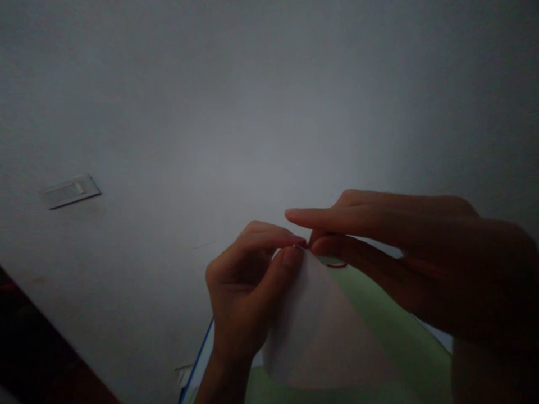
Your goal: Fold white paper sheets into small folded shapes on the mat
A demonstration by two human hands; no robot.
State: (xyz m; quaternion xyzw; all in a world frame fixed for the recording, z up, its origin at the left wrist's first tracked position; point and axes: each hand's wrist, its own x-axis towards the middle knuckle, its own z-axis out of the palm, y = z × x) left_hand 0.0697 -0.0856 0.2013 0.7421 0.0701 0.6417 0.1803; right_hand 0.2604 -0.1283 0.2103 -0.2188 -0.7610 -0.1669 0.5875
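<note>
My left hand point(244, 297) pinches the top point of a white paper sheet point(320, 331) that is curved into a cone shape, thumb and forefinger closed on the tip. My right hand point(404, 252) comes in from the right and meets the same tip, its forefinger stretched out above and its thumb below. A thin red thread or band point(336, 265) shows just under my right thumb. Behind the white paper lies a light green sheet point(391, 325).
A plain white wall point(252, 112) fills most of the view, with a small white switch plate point(71, 191) at the left. A dark brown edge point(37, 353) runs along the lower left. A blue-edged object point(197, 359) sits below my left wrist.
</note>
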